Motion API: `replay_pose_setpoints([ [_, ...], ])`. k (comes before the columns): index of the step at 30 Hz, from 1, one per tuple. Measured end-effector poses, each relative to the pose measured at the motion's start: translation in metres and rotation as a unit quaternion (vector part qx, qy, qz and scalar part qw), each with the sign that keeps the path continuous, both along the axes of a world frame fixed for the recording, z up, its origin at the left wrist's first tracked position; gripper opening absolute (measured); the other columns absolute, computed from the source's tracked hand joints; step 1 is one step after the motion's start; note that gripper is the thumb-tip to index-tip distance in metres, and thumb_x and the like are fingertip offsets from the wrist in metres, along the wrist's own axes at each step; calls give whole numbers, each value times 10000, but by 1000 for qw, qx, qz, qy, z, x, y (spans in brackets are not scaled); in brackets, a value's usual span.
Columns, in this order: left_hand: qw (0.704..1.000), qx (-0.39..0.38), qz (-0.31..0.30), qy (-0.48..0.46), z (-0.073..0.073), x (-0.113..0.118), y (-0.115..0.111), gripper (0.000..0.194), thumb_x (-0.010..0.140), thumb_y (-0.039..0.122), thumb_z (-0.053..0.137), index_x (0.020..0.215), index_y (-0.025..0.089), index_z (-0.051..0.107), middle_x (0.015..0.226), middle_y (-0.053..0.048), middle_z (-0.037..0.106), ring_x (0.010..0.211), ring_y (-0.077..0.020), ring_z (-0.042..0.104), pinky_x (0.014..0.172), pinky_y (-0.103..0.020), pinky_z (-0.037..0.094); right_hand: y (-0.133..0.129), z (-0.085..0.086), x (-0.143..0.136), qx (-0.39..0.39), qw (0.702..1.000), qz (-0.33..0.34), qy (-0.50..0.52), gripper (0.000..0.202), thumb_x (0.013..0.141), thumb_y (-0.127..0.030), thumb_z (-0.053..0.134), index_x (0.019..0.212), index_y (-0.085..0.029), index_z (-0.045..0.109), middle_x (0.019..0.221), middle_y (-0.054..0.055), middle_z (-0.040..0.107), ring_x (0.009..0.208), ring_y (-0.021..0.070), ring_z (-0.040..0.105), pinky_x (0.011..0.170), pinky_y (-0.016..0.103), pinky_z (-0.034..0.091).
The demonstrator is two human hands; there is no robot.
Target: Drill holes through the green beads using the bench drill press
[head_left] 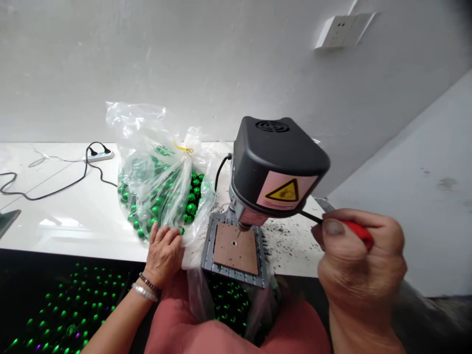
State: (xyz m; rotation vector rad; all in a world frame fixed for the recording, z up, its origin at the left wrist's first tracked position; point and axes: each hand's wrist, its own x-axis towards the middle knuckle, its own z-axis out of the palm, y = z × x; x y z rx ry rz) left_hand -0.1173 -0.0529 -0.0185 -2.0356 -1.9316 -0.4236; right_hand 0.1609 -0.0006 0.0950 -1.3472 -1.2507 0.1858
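Fingers [385,228] of the right hand [361,268] grip one red handle [362,236]; left hand [164,255], slightly spread, at one bag [175,201]; one drill press [275,160].

Seen at upper right, a white socket [341,30] on the wall [202,64]; at left, a power strip [100,157] on the worktop [66,226].

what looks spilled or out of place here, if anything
Dark bits lie scattered over the white table on both sides of the drill press, like uncleared debris. Brownish smudges also mark the otherwise pale right-hand wall.
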Motion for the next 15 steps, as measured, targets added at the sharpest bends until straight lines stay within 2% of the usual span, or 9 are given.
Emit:
replay_pose_setpoints([
  [2, 997, -75, -6, 0, 4, 1, -23, 188, 829, 161, 478, 782, 180, 660, 942, -62, 654, 895, -220, 541, 977, -475, 367, 0, 0, -1, 7, 1000, -2, 6, 396, 699, -609, 518, 837, -241, 558, 765, -16, 560, 637, 128, 560, 603, 301, 446],
  [4, 992, -128, -11, 1, 10, 4, -39, 186, 816, 142, 489, 859, 177, 667, 976, -79, 650, 908, -237, 545, 928, -483, 402, -1, 1, -2, 10, 1000, 0, 8, 397, 697, -610, 519, 828, -237, 556, 762, -13, 561, 637, 130, 556, 611, 308, 444],
  [5, 992, -129, -8, 0, 15, 6, -44, 206, 803, 145, 509, 935, 176, 664, 1035, -94, 640, 964, -263, 537, 935, -509, 391, -1, 2, -3, 9, 1000, 2, 8, 397, 695, -609, 521, 822, -235, 557, 751, -12, 560, 633, 131, 554, 612, 308, 441],
  [7, 997, -78, 3, -11, 31, 14, -46, 310, 790, 168, 540, 1089, 174, 623, 1165, -121, 597, 1075, -309, 493, 973, -555, 347, -1, 3, -4, 6, 1000, 6, 14, 395, 695, -609, 522, 821, -236, 561, 731, -11, 558, 622, 130, 550, 610, 307, 436],
  [9, 999, -7, -8, -48, 48, 23, -35, 330, 819, 182, 511, 1139, 183, 595, 1193, -112, 584, 1113, -294, 477, 1012, -527, 331, -2, 4, -4, -1, 1000, 9, 18, 386, 700, -602, 522, 829, -240, 561, 727, -12, 560, 618, 130, 550, 608, 305, 433],
  [11, 990, 45, -39, -126, 58, 32, -11, 305, 865, 148, 421, 1109, 179, 600, 1139, -99, 603, 1075, -215, 520, 997, -390, 397, -2, 4, -5, -4, 1000, 6, 18, 375, 704, -594, 523, 839, -246, 557, 731, -13, 563, 615, 127, 550, 604, 300, 430],
  [13, 979, 52, -36, -194, 54, 36, 22, 323, 875, 115, 360, 1077, 175, 605, 1109, -96, 606, 1021, -167, 561, 942, -306, 446, -3, 5, -4, -7, 1000, 2, 12, 370, 704, -591, 521, 838, -248, 556, 725, -14, 566, 615, 126, 549, 603, 295, 428],
  [15, 981, 3, 13, -195, 39, 35, 53, 344, 846, 74, 360, 1078, 145, 605, 1125, -126, 588, 1046, -187, 554, 943, -324, 442, -3, 7, -3, -8, 1000, -2, 1, 376, 702, -597, 517, 823, -244, 559, 702, -15, 564, 617, 124, 546, 601, 288, 423],
])
